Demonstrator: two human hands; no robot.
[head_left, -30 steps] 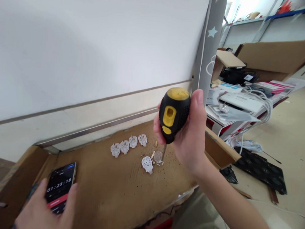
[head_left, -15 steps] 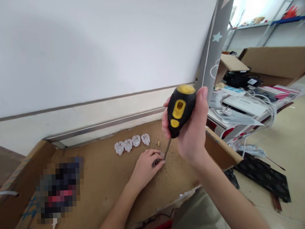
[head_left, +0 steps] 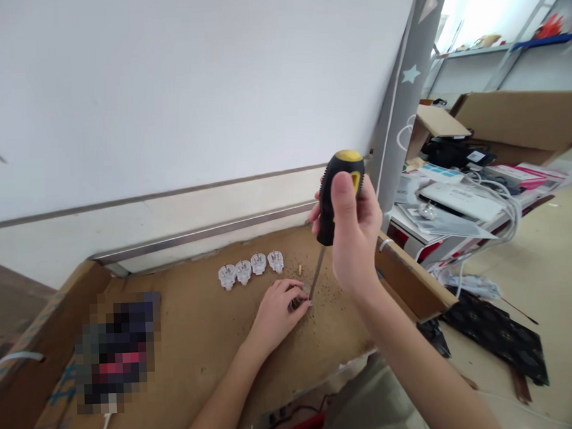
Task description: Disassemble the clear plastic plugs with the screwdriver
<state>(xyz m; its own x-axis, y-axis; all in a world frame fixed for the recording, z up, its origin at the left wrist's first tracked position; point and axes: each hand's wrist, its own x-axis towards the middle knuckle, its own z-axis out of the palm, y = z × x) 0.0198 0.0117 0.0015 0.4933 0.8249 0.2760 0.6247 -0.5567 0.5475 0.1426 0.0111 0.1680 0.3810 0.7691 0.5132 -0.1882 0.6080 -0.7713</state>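
Note:
My right hand point(head_left: 355, 243) is wrapped round the black and yellow handle of a screwdriver point(head_left: 330, 216), thumb along its side. The metal shaft runs down, slightly tilted, to a small pale plug part point(head_left: 307, 289) on the cardboard. My left hand point(head_left: 277, 312) pinches that part from the left, fingers curled over it, so most of it is hidden. Whether the tip sits in a screw I cannot tell. Just beyond lie several clear-white plugs point(head_left: 243, 272) in a row, metal pins up. A small brass-coloured piece point(head_left: 300, 270) rests near my left fingertips.
The cardboard tray point(head_left: 192, 368) has raised sides, and dark specks lie scattered around my hands. A blurred dark object point(head_left: 119, 352) with a white cable sits at left. A white panel point(head_left: 193, 105) stands behind. At right is a cluttered table with a white device point(head_left: 458, 196) and cables.
My right hand has rotated the screwdriver handle, so the yellow patch now faces right and the thumb shows in front. My left hand stays on the plug part. The view has shifted slightly.

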